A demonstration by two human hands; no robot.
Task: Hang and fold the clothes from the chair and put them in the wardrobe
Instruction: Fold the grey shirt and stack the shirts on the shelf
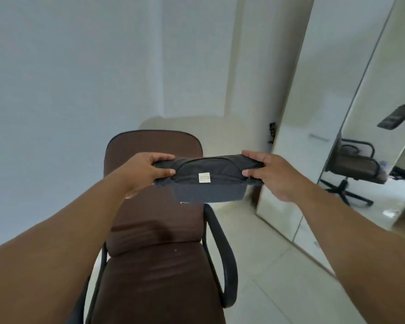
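A dark grey folded shirt with a small white neck label is held flat in the air above the brown office chair. My left hand grips the shirt's left end, thumb on top and fingers underneath. My right hand grips the right end the same way. The shirt hangs level between both hands, in front of the chair's backrest. The chair seat below shows no clothes on it.
A white wall stands behind the chair. At the right a tall mirrored wardrobe door reflects the chair. The chair's black armrest sticks out to the right. Pale floor tiles lie between chair and mirror.
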